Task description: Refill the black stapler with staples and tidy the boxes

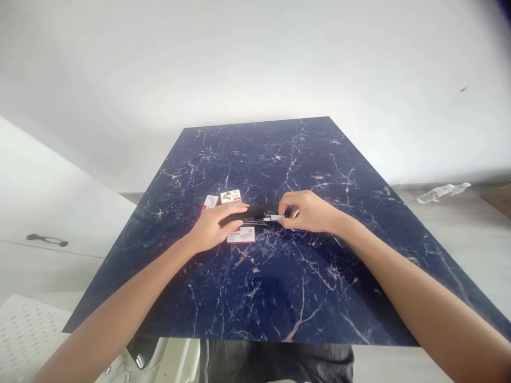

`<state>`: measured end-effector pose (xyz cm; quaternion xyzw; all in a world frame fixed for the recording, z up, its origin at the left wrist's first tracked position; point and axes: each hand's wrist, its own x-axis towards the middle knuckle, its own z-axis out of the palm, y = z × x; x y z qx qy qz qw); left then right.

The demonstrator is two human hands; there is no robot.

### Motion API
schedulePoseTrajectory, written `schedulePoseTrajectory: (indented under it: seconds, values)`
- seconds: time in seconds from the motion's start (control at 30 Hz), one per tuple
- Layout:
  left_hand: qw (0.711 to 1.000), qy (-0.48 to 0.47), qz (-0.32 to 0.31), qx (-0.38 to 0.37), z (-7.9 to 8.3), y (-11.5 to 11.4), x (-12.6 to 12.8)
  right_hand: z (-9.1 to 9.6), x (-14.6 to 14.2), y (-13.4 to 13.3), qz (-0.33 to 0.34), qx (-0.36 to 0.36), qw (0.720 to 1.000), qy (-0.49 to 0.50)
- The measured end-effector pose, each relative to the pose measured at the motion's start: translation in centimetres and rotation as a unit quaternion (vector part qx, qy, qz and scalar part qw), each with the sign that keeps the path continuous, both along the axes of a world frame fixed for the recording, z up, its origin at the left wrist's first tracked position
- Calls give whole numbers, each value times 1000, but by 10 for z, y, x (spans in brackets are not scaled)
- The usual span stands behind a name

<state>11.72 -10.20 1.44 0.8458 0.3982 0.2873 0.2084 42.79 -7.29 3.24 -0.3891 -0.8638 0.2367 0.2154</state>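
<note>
On the dark blue table (263,170) lies a black stapler (254,214), pointing left to right. My left hand (215,226) is closed over its left part, fingers on top and thumb along the near side. At the stapler's right end, my right hand (305,211) pinches a short silvery strip (274,217) between thumb and fingers. The strip meets the stapler's end; whether it is loose staples or part of the stapler I cannot tell. Under the near side of the stapler is a white and red box (241,235).
Behind my left hand stand a small white box with a printed picture (230,197) and a pink and white box (209,203). A clear plastic bottle (443,192) lies on the floor at the right. A white cabinet (48,213) is at the left.
</note>
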Motion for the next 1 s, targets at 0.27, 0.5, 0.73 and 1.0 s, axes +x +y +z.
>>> schedulePoseTrajectory:
  seconds: [0.27,0.5,0.73,1.0]
  values:
    - [1000,13,5,0,1,-1,1,0,4,3,14,20,999,-34]
    - [984,158,-13,82,21,12,-21,11,0,-11,-26,54,983,-172]
    - [981,189,-34,40,26,24,-37,29,-4,-19,-24,11,953,-303]
    - [985,166,-39,40,18,25,-37,8,-16,-24,12,38,966,-254]
